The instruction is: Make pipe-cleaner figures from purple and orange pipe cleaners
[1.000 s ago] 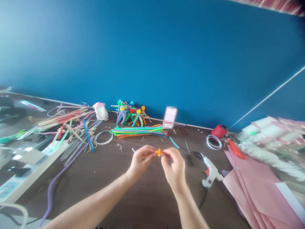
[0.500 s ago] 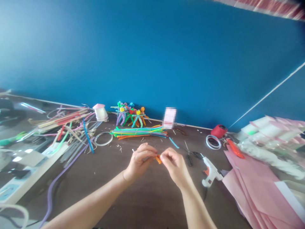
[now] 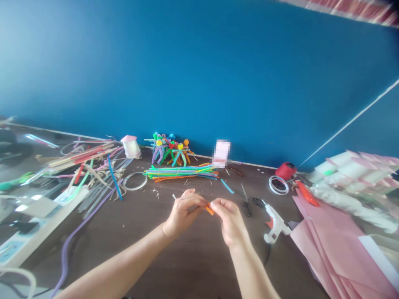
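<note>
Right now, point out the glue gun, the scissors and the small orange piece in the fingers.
Glue gun (image 3: 274, 227): head view, white body.
Scissors (image 3: 247, 209): head view, dark handle loop nearest the hands.
Small orange piece (image 3: 210, 209): head view, the bit showing between the hands.

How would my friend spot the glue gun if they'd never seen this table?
On the brown table, find the pink sheets at the right. The glue gun lies just left of them. It's white with a reddish trigger, unlike the black-handled scissors beside it.
</note>
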A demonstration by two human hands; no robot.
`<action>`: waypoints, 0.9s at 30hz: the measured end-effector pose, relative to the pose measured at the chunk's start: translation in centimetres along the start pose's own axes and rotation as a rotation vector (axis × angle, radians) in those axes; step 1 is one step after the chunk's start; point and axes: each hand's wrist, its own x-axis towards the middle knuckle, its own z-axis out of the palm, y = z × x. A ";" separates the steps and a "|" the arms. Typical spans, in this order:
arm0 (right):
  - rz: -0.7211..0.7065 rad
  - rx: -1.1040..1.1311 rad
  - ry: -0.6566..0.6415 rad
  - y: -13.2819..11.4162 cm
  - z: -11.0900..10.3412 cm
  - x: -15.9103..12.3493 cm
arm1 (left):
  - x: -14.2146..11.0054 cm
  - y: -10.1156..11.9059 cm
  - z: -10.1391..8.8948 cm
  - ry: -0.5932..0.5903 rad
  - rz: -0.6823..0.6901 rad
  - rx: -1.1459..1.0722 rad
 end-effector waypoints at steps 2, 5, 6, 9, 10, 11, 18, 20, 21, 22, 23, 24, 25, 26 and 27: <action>0.009 0.032 0.021 0.2 0.0 0.1 | 0.0 0.0 0.0 -0.006 -0.015 -0.002; 0.025 0.062 0.056 0.6 0.0 0.2 | 0.1 0.2 0.1 -0.004 -0.058 -0.026; 0.027 0.063 0.070 0.7 -0.1 0.2 | 0.1 0.3 0.1 0.005 -0.086 -0.045; 0.022 0.064 0.133 1.1 -0.2 0.3 | 0.2 0.4 0.5 0.054 -0.282 -0.187; 0.006 0.064 0.158 1.2 -0.2 0.3 | 0.2 0.3 0.7 0.083 -0.391 -0.275; -0.022 0.064 0.186 1.3 -0.3 0.3 | 0.3 0.2 0.9 0.112 -0.508 -0.381; -0.048 0.039 0.271 3.4 -0.9 0.9 | 0.8 -1.5 1.4 0.279 -1.056 -1.057; 0.040 -0.007 0.214 4.3 -0.9 1.0 | 0.9 -1.8 1.4 0.311 -1.079 -1.117; 0.080 -0.031 0.177 4.7 -0.8 1.1 | 0.9 -1.9 1.4 0.315 -1.078 -1.140; 0.116 -0.052 0.137 5.1 -0.7 1.1 | 0.9 -1.9 1.4 0.312 -1.075 -1.165; 0.144 -0.067 0.098 5.4 -0.6 1.1 | 0.9 -2.0 1.5 0.306 -1.073 -1.188; 0.166 -0.075 0.061 5.6 -0.4 1.0 | 0.9 -2.0 1.5 0.302 -1.073 -1.210; 0.183 -0.078 0.024 5.8 -0.2 1.0 | 1.0 -2.0 1.6 0.303 -1.074 -1.226; 0.194 -0.077 -0.014 6.0 -0.1 1.0 | 1.0 -2.0 1.7 0.312 -1.073 -1.236; 0.200 -0.076 -0.056 6.1 0.1 1.0 | 1.1 -2.0 1.8 0.324 -1.074 -1.240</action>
